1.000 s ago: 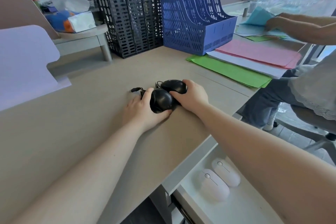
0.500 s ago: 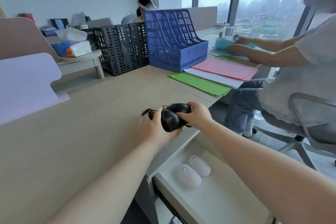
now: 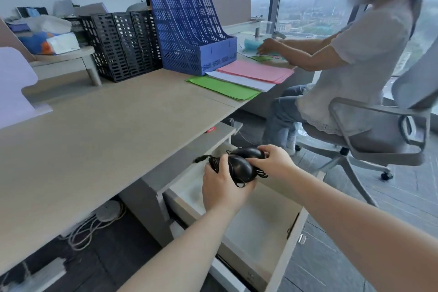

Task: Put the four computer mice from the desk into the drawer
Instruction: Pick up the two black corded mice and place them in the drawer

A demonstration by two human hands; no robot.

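Hands meet over the open drawer, each wrapped around a mouse. The left hand (image 3: 221, 188) cups the nearer glossy black corded computer mouse (image 3: 239, 168) from below and from its left side, thumb laid over the top, fingers curled under it. Just beyond and to the right, the right hand (image 3: 272, 163) grips the farther glossy black corded computer mouse (image 3: 248, 153) from its right end, fingertips pinching the shell. The two mice touch one another, the farther one resting against the upper edge of the nearer. Loops of thin black bundled cord (image 3: 257, 174) hang below the right hand's fingers and between both palms, and a short black plug end (image 3: 201, 158) sticks out to the left of the left hand.

Directly beneath both hands lies the pale, light-wood pull-out drawer (image 3: 267, 227), pulled wide; the part of its floor that shows around the forearms is bare, and the stretch under the hands is hidden. To the left of the left hand runs the beige wood-grain desk top (image 3: 99, 140); both mice are past its edge and held in the air above the drawer.

Far beyond the hands a blue perforated plastic file rack (image 3: 189, 38) and a black perforated plastic file rack (image 3: 120, 42) stand at the back of the desk, with green, white and pink paper sheets (image 3: 239, 78) to their right. Off to the right of the right hand another person in a white top (image 3: 355, 59) sits on a grey office chair (image 3: 379, 130).
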